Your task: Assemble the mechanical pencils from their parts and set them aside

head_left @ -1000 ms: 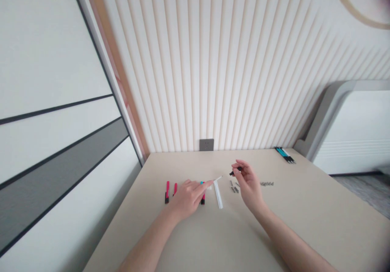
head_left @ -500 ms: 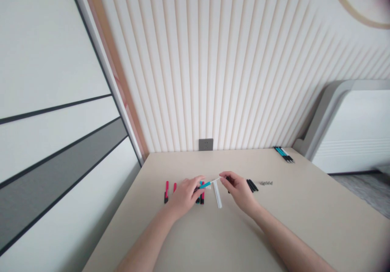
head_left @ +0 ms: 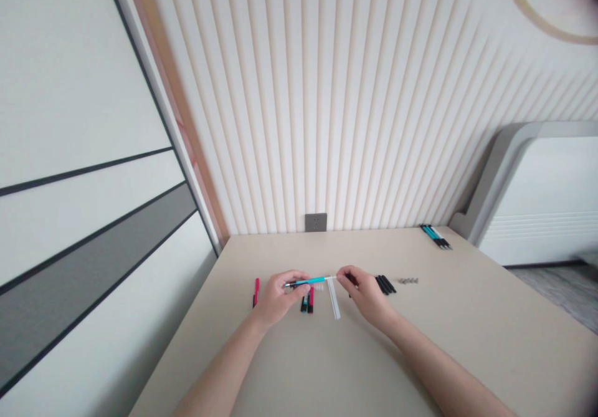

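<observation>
My left hand (head_left: 276, 295) is closed on a blue pen barrel (head_left: 312, 280) with a dark end, held nearly level above the table. From the barrel's right end sticks a thin white pen refill (head_left: 330, 277). My right hand (head_left: 362, 287) pinches that refill's outer end between thumb and fingers. Under and between the hands lie white refills (head_left: 334, 298), small clear pieces (head_left: 319, 287), and a few red and blue barrels with black ends (head_left: 311, 300). Another red barrel (head_left: 256, 287) lies left of my left hand, which covers part of the row.
Several black pen parts (head_left: 385, 285) lie right of my right hand, with small metal springs (head_left: 408, 280) beyond them. Several blue and white pens (head_left: 436, 237) lie at the table's back right corner. A socket (head_left: 316, 222) is on the ribbed wall behind the table (head_left: 299, 367).
My left hand has turned the blue barrel to nearly level, and its dark end now shows on the left. The right hand stays on the refill, hardly moved.
</observation>
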`<action>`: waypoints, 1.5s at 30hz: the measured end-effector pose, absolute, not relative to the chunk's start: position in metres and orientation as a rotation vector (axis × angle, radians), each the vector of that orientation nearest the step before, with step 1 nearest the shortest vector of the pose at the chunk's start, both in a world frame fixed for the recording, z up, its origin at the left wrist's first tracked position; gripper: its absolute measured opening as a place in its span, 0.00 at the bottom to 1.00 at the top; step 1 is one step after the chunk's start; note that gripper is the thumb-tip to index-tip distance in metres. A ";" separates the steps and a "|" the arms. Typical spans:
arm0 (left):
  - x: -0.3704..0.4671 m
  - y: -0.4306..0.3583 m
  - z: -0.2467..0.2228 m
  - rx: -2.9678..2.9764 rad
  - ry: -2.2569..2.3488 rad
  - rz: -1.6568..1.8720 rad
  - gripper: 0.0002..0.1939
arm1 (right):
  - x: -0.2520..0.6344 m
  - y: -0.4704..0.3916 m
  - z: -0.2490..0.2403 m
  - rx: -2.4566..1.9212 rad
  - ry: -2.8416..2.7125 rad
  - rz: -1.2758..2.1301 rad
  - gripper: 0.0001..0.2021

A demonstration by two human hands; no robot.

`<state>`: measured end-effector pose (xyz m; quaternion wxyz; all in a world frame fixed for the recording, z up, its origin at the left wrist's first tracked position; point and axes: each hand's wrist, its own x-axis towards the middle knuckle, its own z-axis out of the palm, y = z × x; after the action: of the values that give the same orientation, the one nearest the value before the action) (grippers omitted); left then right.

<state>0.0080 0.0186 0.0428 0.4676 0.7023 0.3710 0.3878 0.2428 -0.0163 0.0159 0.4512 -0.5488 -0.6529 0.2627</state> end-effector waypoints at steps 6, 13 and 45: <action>0.009 0.022 0.032 1.554 0.848 0.999 0.16 | 0.242 -0.016 0.012 -1.325 -1.640 0.685 0.17; 0.012 0.023 0.033 1.505 0.876 1.070 0.17 | 0.240 -0.020 0.017 -1.268 -1.695 0.585 0.16; 0.023 0.017 0.027 1.385 0.662 0.965 0.19 | 0.263 -0.008 0.023 -1.473 -1.572 0.455 0.18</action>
<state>0.0229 0.0165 0.0270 0.6166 0.6014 0.2874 0.4189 0.2631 -0.0082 0.0230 0.4528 -0.5964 -0.6368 0.1841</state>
